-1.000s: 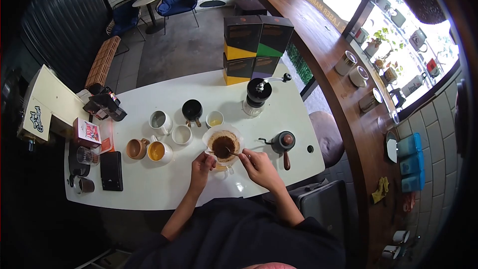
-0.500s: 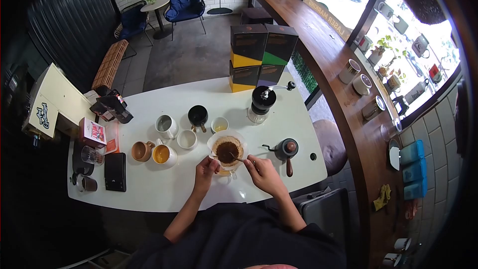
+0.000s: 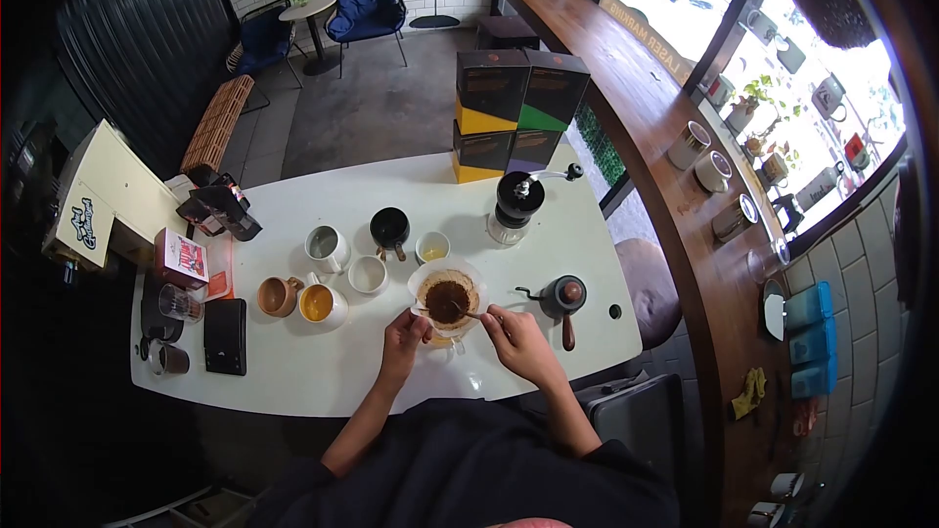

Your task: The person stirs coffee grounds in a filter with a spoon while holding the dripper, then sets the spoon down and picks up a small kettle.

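A coffee dripper with a white paper filter [image 3: 472, 279] stands in front of me, with dark wet coffee grounds [image 3: 446, 299] inside. Under it is a glass server [image 3: 448, 342], mostly hidden. My left hand [image 3: 403, 337] is closed at the dripper's left edge, seemingly pinching its rim or handle; the exact grip is hidden. Between the fingers of my right hand [image 3: 516, 340] is a thin spoon [image 3: 470, 314], whose tip dips into the grounds. Just beyond the dripper sits a small white cup [image 3: 432, 246] with pale liquid.
Several cups stand left of the dripper, including a white mug of orange liquid [image 3: 317, 302] and a black cup [image 3: 389, 226]. A hand grinder [image 3: 517, 200] and a small dark kettle [image 3: 564, 296] are on the right. Stacked boxes [image 3: 489, 88] rise at the table's far edge.
The view has shifted very slightly. Both hands keep nearly the same place, and the spoon stays in the grounds.
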`<act>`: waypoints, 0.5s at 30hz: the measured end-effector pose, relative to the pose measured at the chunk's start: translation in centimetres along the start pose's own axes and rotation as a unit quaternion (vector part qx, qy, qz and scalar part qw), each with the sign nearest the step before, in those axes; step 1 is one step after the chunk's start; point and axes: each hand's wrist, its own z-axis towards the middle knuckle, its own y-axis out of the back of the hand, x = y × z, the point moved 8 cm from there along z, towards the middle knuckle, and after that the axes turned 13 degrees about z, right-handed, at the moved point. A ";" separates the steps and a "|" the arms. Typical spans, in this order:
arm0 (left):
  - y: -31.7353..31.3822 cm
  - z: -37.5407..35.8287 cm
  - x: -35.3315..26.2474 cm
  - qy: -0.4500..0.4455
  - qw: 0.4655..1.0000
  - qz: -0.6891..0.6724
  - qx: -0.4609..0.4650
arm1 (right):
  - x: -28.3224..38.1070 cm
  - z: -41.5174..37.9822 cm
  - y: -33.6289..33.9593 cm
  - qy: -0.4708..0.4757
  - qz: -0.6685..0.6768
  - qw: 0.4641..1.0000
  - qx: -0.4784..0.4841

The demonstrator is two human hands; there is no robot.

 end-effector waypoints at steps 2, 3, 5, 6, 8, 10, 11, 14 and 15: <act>0.1 0.0 0.1 0.004 1.000 0.003 -0.001 | 0.1 0.0 0.0 -0.003 -0.001 1.000 0.000; 0.1 0.0 0.2 0.006 1.000 0.006 -0.002 | 0.1 0.0 0.0 -0.004 -0.003 1.000 0.000; 0.1 0.0 0.1 0.008 1.000 0.010 -0.006 | 0.0 0.0 0.0 -0.005 -0.017 1.000 0.001; 0.2 0.0 0.2 0.010 1.000 0.016 -0.009 | -0.1 0.0 0.0 -0.004 -0.030 1.000 0.002; 0.3 0.1 0.4 0.014 1.000 0.022 -0.006 | -0.2 -0.1 -0.1 0.010 -0.040 0.999 -0.006; 0.3 0.0 0.5 0.017 0.999 0.030 -0.004 | 0.2 -0.2 -0.2 0.026 -0.050 0.998 -0.013; 0.3 0.0 0.4 0.017 0.999 0.029 -0.004 | 0.6 -0.3 -0.2 0.033 -0.075 0.997 -0.012; 0.4 0.1 0.9 0.018 1.000 0.022 -0.003 | 1.3 -0.2 -0.4 0.066 -0.109 0.992 -0.016; 0.3 0.1 0.8 0.018 1.000 0.014 -0.001 | 1.8 -0.3 -0.5 0.093 -0.117 0.989 -0.020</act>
